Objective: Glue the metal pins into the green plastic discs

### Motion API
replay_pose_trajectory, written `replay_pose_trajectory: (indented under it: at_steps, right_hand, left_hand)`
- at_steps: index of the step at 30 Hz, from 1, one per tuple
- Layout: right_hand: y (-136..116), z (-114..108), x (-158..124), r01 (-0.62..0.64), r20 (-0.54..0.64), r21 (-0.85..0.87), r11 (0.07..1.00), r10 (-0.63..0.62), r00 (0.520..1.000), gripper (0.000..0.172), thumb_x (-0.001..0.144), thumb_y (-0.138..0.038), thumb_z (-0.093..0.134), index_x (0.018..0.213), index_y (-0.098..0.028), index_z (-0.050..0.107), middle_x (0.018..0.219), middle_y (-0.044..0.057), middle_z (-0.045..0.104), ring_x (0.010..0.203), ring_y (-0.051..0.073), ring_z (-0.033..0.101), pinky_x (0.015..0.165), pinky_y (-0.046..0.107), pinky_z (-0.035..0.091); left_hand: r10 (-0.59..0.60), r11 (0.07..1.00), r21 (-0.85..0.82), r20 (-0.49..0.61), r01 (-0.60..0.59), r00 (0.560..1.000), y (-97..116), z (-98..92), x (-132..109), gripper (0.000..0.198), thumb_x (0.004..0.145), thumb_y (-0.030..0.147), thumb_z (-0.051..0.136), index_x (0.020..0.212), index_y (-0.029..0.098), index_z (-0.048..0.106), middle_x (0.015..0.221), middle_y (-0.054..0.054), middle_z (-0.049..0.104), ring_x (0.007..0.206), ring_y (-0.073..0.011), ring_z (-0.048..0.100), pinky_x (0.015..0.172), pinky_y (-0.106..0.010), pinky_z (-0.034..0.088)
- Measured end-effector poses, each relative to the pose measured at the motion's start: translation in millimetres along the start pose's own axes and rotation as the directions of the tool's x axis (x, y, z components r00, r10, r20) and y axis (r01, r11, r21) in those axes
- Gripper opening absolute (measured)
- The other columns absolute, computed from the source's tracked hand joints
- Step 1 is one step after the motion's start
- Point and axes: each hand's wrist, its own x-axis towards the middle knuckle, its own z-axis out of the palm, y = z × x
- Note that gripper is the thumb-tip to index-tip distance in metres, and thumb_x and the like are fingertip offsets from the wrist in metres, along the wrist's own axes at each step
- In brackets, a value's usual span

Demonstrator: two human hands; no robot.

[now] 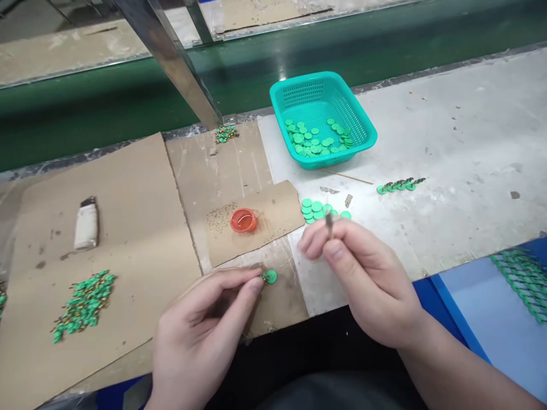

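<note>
My left hand [209, 324] is closed in a pinch, and a round green disc [272, 277] with a small green-and-brass piece at its edge sticks out from its fingertips. Held up to the right of it, my right hand [367, 273] pinches a small dark-tipped piece [329, 222] that is blurred; its lower part is hidden by the thumb and fingers. Loose green discs [317, 206] lie in rows just behind the right hand. Between and beyond both hands, a small red cup [244, 220] with some liquid stands on a piece of cardboard [277, 205].
A turquoise basket [367, 136] holds many green discs. Small green-and-brass pieces are heaped on cardboard [88, 302] at left, beside a whitish wrapped block [86, 225]. Assembled discs [399, 185] lie in a row at right, near a thin stick [348, 176]. A metal post [171, 62] rises behind.
</note>
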Motion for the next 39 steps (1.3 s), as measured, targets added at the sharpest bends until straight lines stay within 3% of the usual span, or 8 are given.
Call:
replay_pose_trajectory:
  at_steps: [2,6,11,19,26,31,35,39]
  right_hand:
    - [-2,-4,3,0.063,-0.027,-0.075,0.995,-0.065,0.998,0.019,0.121,-0.029,0.07,0.109,-0.026,0.084,0.108,0.003,0.079,0.108,0.019,0.079,0.096,0.035,0.071]
    - [-2,-6,3,0.014,-0.091,0.03,0.999,-0.011,0.996,0.016,0.118,-0.016,0.072,0.122,-0.027,0.083,0.104,-0.001,0.089,0.097,0.017,0.088,0.093,0.033,0.075]
    - [0,-3,1,-0.021,-0.064,0.07,0.997,0.025,0.998,0.017,0.122,-0.019,0.067,0.116,-0.027,0.082,0.113,0.001,0.092,0.111,0.019,0.092,0.104,0.034,0.075]
    - [0,-8,-3,0.007,-0.048,-0.066,0.998,-0.01,0.999,0.018,0.12,-0.017,0.069,0.123,-0.027,0.084,0.117,0.002,0.091,0.112,0.019,0.089,0.101,0.034,0.075]
    - [-8,-25,-2,0.159,0.069,-0.349,0.923,-0.144,0.987,0.014,0.117,-0.013,0.068,0.12,-0.021,0.079,0.117,0.006,0.086,0.115,0.018,0.084,0.107,0.028,0.069]
    - [-6,-36,-11,0.175,0.154,-0.462,0.87,-0.115,0.981,0.015,0.117,-0.011,0.066,0.122,-0.022,0.076,0.117,0.004,0.087,0.111,0.017,0.086,0.103,0.025,0.069]
    - [-4,-35,-14,0.185,0.166,-0.482,0.856,-0.119,0.979,0.015,0.117,-0.01,0.066,0.117,-0.022,0.074,0.116,0.004,0.089,0.109,0.018,0.087,0.101,0.028,0.071]
    - [-3,-18,-5,0.2,0.17,-0.373,0.906,-0.145,0.975,0.013,0.118,-0.012,0.064,0.115,-0.02,0.073,0.111,0.006,0.087,0.107,0.019,0.086,0.099,0.03,0.069]
  left_hand:
    - [-0.011,1.0,0.004,-0.002,0.011,1.0,0,0.6,-1,0.026,0.102,0.057,0.089,0.098,0.032,0.092,0.105,-0.002,0.092,0.089,-0.0218,0.087,0.086,-0.03,0.073]
    - [-0.011,0.999,0.033,-0.007,0.011,1.0,0,-0.2,-4,0.025,0.102,0.057,0.09,0.097,0.033,0.092,0.104,-0.001,0.091,0.088,-0.0213,0.085,0.087,-0.031,0.072]
    - [-0.006,0.997,0.075,-0.011,0.007,1.0,-1,-0.2,-5,0.024,0.104,0.058,0.088,0.1,0.035,0.092,0.105,0.001,0.091,0.089,-0.0198,0.083,0.088,-0.03,0.069]
    - [0.031,0.996,0.087,-0.02,-0.029,0.999,0,1.6,-1,0.018,0.103,0.053,0.089,0.099,0.036,0.091,0.102,0.003,0.091,0.089,-0.0169,0.084,0.087,-0.025,0.068]
    - [0.112,0.986,0.126,-0.03,-0.108,0.993,-3,3.6,-3,0.013,0.104,0.049,0.089,0.101,0.036,0.091,0.106,0.005,0.092,0.089,-0.0155,0.084,0.083,-0.022,0.066]
    - [0.229,0.964,0.137,0.002,-0.227,0.973,-7,3.7,-3,0.005,0.107,0.043,0.087,0.106,0.039,0.09,0.108,0.007,0.091,0.092,-0.0138,0.084,0.091,-0.021,0.067]
    - [0.305,0.938,0.169,0.015,-0.303,0.952,-10,2.0,-4,0.003,0.109,0.036,0.086,0.11,0.038,0.088,0.113,0.007,0.09,0.098,-0.0124,0.084,0.099,-0.02,0.065]
    - [0.378,0.905,0.195,0.039,-0.378,0.925,-14,0.5,-4,0.008,0.111,0.032,0.084,0.116,0.037,0.088,0.115,0.008,0.089,0.102,-0.0106,0.083,0.106,-0.018,0.063]
